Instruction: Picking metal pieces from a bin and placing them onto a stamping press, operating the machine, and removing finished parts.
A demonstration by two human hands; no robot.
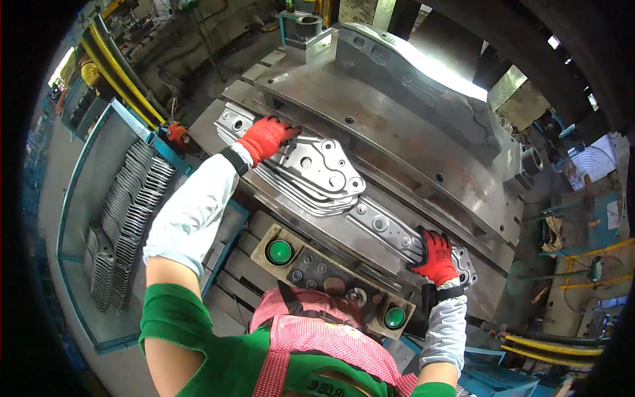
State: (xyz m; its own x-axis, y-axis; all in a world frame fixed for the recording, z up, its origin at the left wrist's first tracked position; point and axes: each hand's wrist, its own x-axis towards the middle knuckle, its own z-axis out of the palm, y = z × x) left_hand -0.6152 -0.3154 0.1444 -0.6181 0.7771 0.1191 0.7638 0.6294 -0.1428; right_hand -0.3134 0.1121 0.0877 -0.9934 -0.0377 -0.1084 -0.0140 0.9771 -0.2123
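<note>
The left grip (268, 139), in a red glove, lies over the far left part of the stack of silver metal brackets (324, 169), with the fingers bent toward the far edge; its thumb and underside are hidden, so I cannot tell if it is clamped or only rests there. The widest part of this stack is just to the right of the left grip, and its layers show as stepped edges on the near side. The right grip (436, 258) is clamped across a long metal strip (380, 223), which extends leftward from it to the corner of the stack and ends a little beyond it on the right. Both lie on a steel surface (489, 288). In my judgement, the layers could slide over one another if the left grip pushes sideways, because they are not well aligned. The strip could also swing and scrape the stack if the right grip lifts only its end. Nearer to the body than both grips is a control panel (303, 249) with two green buttons (279, 251); the pink apron (317, 331) is very near to it, so leaning forward might press something by accident.
</note>
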